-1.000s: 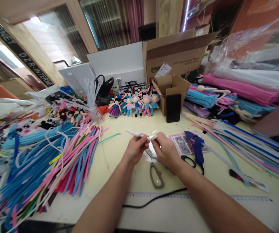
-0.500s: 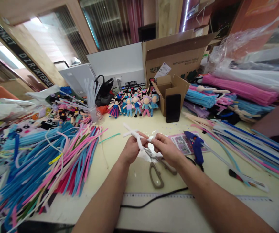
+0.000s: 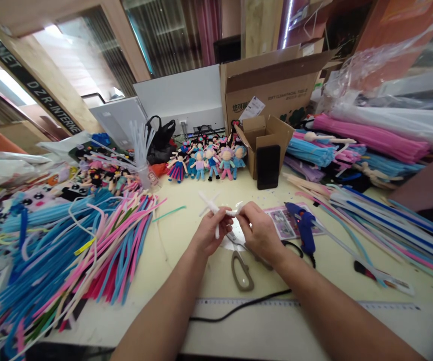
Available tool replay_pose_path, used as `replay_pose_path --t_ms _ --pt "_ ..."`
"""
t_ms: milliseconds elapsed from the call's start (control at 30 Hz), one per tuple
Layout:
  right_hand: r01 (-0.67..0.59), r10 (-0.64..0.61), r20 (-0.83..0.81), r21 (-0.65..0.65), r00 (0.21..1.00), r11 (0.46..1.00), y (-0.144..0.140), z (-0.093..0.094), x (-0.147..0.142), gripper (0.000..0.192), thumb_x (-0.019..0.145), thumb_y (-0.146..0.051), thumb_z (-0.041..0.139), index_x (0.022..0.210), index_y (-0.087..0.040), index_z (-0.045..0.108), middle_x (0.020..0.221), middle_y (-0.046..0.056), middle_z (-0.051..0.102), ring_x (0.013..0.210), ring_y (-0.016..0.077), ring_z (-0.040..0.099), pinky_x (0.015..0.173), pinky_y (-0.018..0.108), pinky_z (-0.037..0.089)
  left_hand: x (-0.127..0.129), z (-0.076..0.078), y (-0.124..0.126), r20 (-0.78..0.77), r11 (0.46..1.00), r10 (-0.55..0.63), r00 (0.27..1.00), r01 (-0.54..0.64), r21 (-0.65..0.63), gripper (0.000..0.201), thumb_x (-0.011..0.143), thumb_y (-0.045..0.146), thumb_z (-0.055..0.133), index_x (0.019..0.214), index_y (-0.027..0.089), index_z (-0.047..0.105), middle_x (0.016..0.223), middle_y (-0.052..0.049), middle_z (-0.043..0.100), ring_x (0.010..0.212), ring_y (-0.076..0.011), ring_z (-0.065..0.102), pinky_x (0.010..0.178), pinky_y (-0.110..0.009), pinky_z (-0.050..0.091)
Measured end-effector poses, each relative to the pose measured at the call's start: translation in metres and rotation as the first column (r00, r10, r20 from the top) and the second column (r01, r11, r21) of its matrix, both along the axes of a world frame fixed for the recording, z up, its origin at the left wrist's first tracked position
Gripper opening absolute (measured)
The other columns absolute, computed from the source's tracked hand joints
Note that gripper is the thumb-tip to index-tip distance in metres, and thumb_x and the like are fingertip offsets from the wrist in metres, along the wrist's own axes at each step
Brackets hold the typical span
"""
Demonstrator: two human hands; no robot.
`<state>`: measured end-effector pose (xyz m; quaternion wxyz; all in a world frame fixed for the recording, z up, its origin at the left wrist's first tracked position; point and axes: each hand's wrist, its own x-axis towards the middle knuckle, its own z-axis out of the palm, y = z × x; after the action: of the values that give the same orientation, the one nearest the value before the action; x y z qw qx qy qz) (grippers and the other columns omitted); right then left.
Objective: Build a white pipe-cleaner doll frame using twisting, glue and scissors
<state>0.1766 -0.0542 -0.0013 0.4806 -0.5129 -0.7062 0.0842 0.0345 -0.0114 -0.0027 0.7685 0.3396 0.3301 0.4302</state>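
Observation:
Both hands meet over the middle of the cream table [image 3: 186, 240]. My left hand [image 3: 210, 231] pinches a white pipe cleaner piece [image 3: 211, 203] whose crossed ends stick up and to the left. My right hand [image 3: 258, 229] grips the other end of the same white piece, fingers closed on it. Directly below the hands lie beige-handled scissors [image 3: 242, 271]. A blue glue gun [image 3: 303, 225] lies just right of my right hand.
A big heap of blue, pink and white pipe cleaners [image 3: 69, 250] covers the left. A row of small dolls [image 3: 208, 163], a small open carton [image 3: 263, 138] and a black phone [image 3: 268, 167] stand behind. More pipe cleaner bundles [image 3: 370, 138] fill the right. A ruler [image 3: 276, 303] and black cable [image 3: 239, 308] lie near me.
The white piece has been turned in my fingers: it lay flat and sideways, now its crossed ends point up and left. Both hands stayed close together, shifting slightly right.

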Motion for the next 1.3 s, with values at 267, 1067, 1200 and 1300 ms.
replay_pose_path --t_ms 267,1067,1200,1300 --pt "-0.084 0.057 -0.165 -0.163 0.985 0.983 0.003 -0.002 -0.003 0.014 0.087 -0.022 0.044 0.073 -0.020 0.046 0.072 0.001 0.049 0.069 0.0149 0.045 0.064 0.028 0.033 -0.010 0.002 0.008 -0.177 0.969 0.071 0.982 -0.026 0.245 0.024 0.061 0.031 0.077 0.072 0.013 0.066 0.060 0.000 0.060 0.059 -0.0093 0.052 0.059 -0.022 0.037" --pt "0.096 -0.094 -0.106 0.016 0.990 0.995 0.001 0.003 0.003 0.018 0.087 -0.019 0.043 0.070 -0.021 0.040 0.069 0.001 0.044 0.066 0.0154 0.041 0.061 0.029 0.031 -0.003 0.002 0.002 -0.386 0.970 0.123 0.914 -0.029 0.242 0.041 0.072 0.050 0.062 0.055 0.015 0.051 0.047 0.003 0.046 0.045 -0.0071 0.038 0.047 -0.022 0.029" --pt "0.027 -0.040 0.138 0.097 0.990 0.995 -0.001 -0.003 -0.002 0.021 0.090 -0.017 0.038 0.070 -0.021 0.039 0.073 0.003 0.046 0.070 0.0175 0.043 0.065 0.030 0.034 0.006 0.002 -0.007 -0.219 0.996 0.013 0.976 0.006 0.085 0.036 0.065 0.046 0.071 0.064 0.012 0.059 0.054 0.001 0.053 0.047 -0.0068 0.045 0.048 -0.021 0.033" --pt "0.005 -0.019 0.185 0.077 0.983 0.997 -0.001 -0.008 -0.005 0.021 0.090 -0.017 0.038 0.070 -0.021 0.040 0.074 0.004 0.047 0.071 0.0180 0.044 0.066 0.030 0.035 0.008 0.001 -0.007 -0.136 0.998 0.045 0.990 -0.040 0.040 0.032 0.060 0.038 0.077 0.064 0.012 0.059 0.054 0.002 0.053 0.048 -0.0055 0.045 0.050 -0.020 0.034"
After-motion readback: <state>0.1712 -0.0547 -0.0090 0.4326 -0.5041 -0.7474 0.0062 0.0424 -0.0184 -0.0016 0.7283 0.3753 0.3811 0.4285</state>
